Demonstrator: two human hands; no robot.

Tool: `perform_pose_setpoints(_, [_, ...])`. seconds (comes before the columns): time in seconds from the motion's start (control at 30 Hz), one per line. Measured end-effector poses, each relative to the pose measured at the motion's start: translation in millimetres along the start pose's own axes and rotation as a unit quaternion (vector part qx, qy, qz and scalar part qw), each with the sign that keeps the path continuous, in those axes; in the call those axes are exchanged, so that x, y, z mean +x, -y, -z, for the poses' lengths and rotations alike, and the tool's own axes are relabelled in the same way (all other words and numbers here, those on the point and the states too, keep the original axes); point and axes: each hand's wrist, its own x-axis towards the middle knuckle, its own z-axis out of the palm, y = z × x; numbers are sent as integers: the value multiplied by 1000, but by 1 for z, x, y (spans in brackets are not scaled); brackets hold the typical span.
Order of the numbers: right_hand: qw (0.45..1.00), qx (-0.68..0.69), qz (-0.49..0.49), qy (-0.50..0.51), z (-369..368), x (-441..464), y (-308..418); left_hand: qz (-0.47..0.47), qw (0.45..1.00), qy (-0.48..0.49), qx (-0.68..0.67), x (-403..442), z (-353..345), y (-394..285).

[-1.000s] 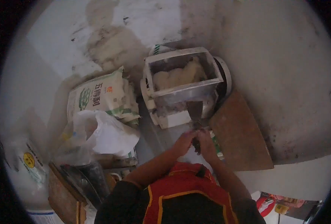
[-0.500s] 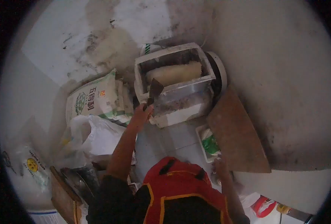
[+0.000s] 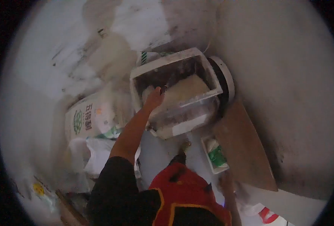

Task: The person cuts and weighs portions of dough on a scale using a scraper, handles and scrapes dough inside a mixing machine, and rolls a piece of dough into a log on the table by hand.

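Observation:
My left hand (image 3: 154, 98) is closed round the dark handle of a scraper (image 3: 163, 89) and reaches over the front rim of a white-framed mixer tub (image 3: 167, 62). The scraper's blade is smeared by motion and points up into the tub. Inside lies a large pale mass of dough (image 3: 187, 90), just to the right of my left hand. My right hand (image 3: 226, 182) hangs low beside my red and black apron, near a small white tray (image 3: 206, 156) with a green and white packet (image 3: 216, 155) in it. Its fingers are too blurred to make out.
Printed white sacks (image 3: 95, 113) are stacked left of the mixer, with a white plastic bag (image 3: 101, 152) in front. A brown board (image 3: 246, 147) leans against the right wall. A red ring-shaped thing (image 3: 266, 215) lies at the lower right. My foot (image 3: 184, 146) shows on the floor.
My left hand has moved up and right with the scraper, from beside the mixer's front corner to over the tub. The view has shifted, and my foot has come into sight.

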Motion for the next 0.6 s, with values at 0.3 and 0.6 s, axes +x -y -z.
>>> perform_pose_setpoints(0.3, [979,159,-95,-81,-18,51,60,73,994,31,-78,53,-44,-43])
perform_pose_setpoints(0.6, [979,143,-121,-75,24,19,21,-1,981,-65,-180,-124,-75,-130])
